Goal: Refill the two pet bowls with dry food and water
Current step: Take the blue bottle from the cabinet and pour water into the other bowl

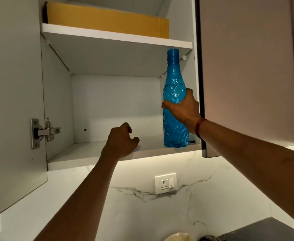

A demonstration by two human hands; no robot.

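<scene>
Looked up into an open wall cabinet. Gripped the blue plastic bottle with the right hand, square round the crinkled middle, thumb on the near left side and fingers wrapped away behind. Held it upright, close against the cabinet's right wall, cap end just under the upper shelf. Had its base down at the front right corner of the lower shelf; could not tell whether resting there or a shade clear. Could not judge the water level through the tinted plastic. Wore a red thread band at that wrist.

Over to the left hand: hovered at the front edge of the same lower shelf, well left of the bottle, fingers curled in toward the palm, thumb poking out to the right, grasping nothing. Could not tell whether the heel of the hand touched the board.

Up top, spotted a flat yellow cardboard box lying on the upper shelf. Saw the cabinet door swung wide to the left, metal hinge on show. Found a closed door next along on the right. Below, picked out a marble-patterned wall lit from under the cabinet, with a white socket plate set in it.
</scene>
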